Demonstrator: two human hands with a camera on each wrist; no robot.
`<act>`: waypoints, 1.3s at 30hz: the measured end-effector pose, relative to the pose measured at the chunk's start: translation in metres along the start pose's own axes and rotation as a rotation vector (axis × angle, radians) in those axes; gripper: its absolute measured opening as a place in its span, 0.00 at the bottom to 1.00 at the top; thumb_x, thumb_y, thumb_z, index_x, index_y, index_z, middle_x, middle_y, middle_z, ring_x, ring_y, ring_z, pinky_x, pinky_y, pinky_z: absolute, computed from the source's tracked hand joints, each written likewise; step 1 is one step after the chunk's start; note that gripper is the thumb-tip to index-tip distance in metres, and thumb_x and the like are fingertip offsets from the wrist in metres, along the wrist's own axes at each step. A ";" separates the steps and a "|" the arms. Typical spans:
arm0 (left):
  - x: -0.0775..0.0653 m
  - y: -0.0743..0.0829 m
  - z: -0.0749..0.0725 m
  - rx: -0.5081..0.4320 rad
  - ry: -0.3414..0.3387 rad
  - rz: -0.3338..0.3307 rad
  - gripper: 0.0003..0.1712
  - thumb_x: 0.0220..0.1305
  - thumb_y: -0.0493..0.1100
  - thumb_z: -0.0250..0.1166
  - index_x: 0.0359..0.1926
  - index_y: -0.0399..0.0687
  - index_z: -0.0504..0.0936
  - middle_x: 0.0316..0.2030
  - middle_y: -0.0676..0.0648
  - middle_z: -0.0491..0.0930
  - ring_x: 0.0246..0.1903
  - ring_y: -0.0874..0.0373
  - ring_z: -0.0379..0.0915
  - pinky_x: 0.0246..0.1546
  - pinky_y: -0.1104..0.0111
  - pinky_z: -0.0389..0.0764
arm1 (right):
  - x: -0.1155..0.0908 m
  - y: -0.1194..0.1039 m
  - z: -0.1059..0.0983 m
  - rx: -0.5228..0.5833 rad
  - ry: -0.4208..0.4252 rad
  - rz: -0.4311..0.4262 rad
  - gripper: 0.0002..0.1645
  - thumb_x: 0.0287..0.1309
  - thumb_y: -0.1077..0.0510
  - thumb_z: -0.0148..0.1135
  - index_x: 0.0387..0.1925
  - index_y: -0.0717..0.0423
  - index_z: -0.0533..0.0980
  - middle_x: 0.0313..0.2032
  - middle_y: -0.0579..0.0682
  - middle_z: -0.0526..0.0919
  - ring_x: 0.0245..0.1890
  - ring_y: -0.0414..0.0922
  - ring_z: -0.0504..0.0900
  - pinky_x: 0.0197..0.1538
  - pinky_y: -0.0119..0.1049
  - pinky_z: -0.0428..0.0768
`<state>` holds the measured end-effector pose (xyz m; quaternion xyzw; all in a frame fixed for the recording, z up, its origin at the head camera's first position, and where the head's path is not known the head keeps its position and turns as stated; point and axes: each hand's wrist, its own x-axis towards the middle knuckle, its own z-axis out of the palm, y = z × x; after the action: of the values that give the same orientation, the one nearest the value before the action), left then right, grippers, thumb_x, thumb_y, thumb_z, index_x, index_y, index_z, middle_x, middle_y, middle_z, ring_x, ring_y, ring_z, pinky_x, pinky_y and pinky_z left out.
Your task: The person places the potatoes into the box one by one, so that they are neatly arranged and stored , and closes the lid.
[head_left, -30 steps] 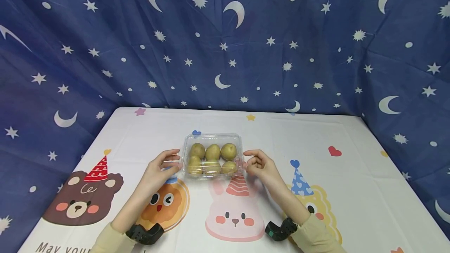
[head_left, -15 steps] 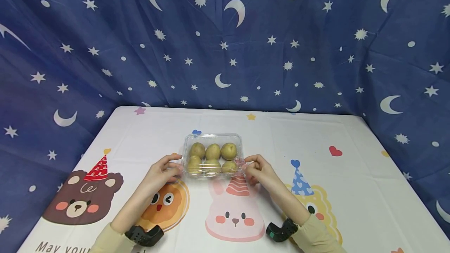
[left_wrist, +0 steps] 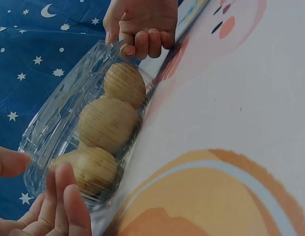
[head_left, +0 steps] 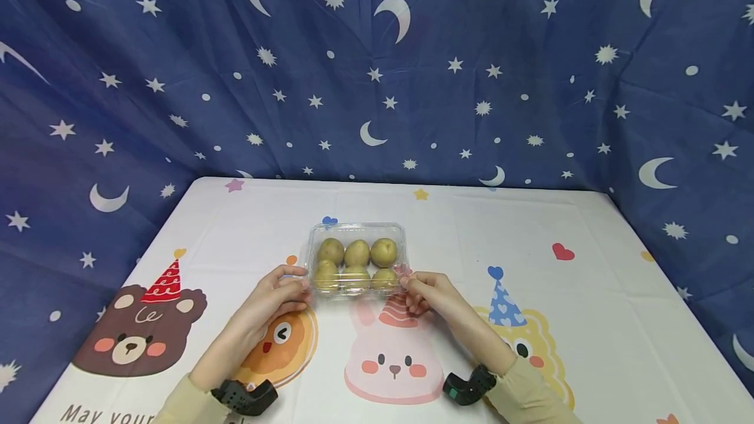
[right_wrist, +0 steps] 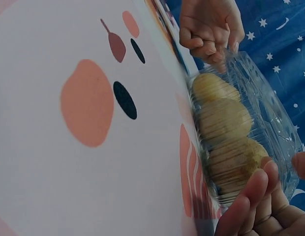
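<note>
A clear plastic clamshell box point(head_left: 358, 230) sits on the table in the head view, with several round, yellow-brown fruits or potatoes point(head_left: 357, 254) in two rows inside. Its lid lies over them. At the near right corner my right hand point(head_left: 432, 292) pinches the edge between thumb and curled forefinger, its other fingers bent below. At the left side my left hand point(head_left: 272, 294) touches the near corner with thumb and forefinger, its fingers fairly straight. The left wrist view shows the left fingers point(left_wrist: 71, 206) in front of the box's end wall and the thumb by the lid.
The white tablecloth point(head_left: 601, 319) carries printed cartoon animals, hearts and stars. Behind and beside the table hangs a dark blue curtain point(head_left: 436, 123) with moons and stars. A black wrist device point(head_left: 244, 398) sits on the left arm, another point(head_left: 469, 386) on the right.
My left hand has come in from the left to touch the box's near corner. My right hand has slid nearer and down to the near right corner. The box stays put.
</note>
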<state>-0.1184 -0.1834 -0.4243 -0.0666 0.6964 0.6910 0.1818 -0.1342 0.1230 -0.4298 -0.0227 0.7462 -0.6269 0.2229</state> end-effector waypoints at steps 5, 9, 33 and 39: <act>0.000 -0.001 0.000 -0.063 -0.043 -0.005 0.17 0.66 0.38 0.56 0.52 0.38 0.62 0.30 0.52 0.83 0.31 0.65 0.82 0.37 0.74 0.81 | 0.001 0.001 0.000 0.035 -0.012 0.001 0.15 0.62 0.54 0.55 0.20 0.53 0.71 0.17 0.41 0.76 0.19 0.35 0.73 0.28 0.27 0.76; 0.001 -0.001 0.002 -0.073 -0.044 0.000 0.18 0.66 0.38 0.56 0.52 0.38 0.62 0.29 0.52 0.82 0.30 0.65 0.82 0.37 0.74 0.81 | 0.003 0.003 0.000 0.061 -0.023 -0.003 0.15 0.62 0.55 0.55 0.19 0.52 0.70 0.17 0.40 0.74 0.19 0.35 0.71 0.28 0.27 0.75; 0.003 -0.005 0.000 -0.092 -0.071 0.039 0.17 0.65 0.33 0.57 0.51 0.38 0.62 0.25 0.56 0.82 0.29 0.66 0.79 0.37 0.75 0.80 | 0.002 0.005 0.001 0.109 -0.032 -0.014 0.14 0.62 0.58 0.56 0.20 0.52 0.70 0.16 0.39 0.69 0.19 0.34 0.68 0.27 0.26 0.69; 0.004 -0.006 0.001 -0.094 -0.068 0.039 0.15 0.65 0.33 0.56 0.50 0.39 0.63 0.26 0.56 0.81 0.28 0.67 0.79 0.35 0.75 0.79 | 0.001 0.005 0.001 0.113 -0.035 -0.022 0.13 0.62 0.58 0.56 0.22 0.54 0.71 0.16 0.40 0.69 0.19 0.34 0.67 0.27 0.26 0.69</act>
<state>-0.1200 -0.1824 -0.4311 -0.0378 0.6578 0.7282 0.1885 -0.1339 0.1228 -0.4349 -0.0293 0.7052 -0.6701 0.2300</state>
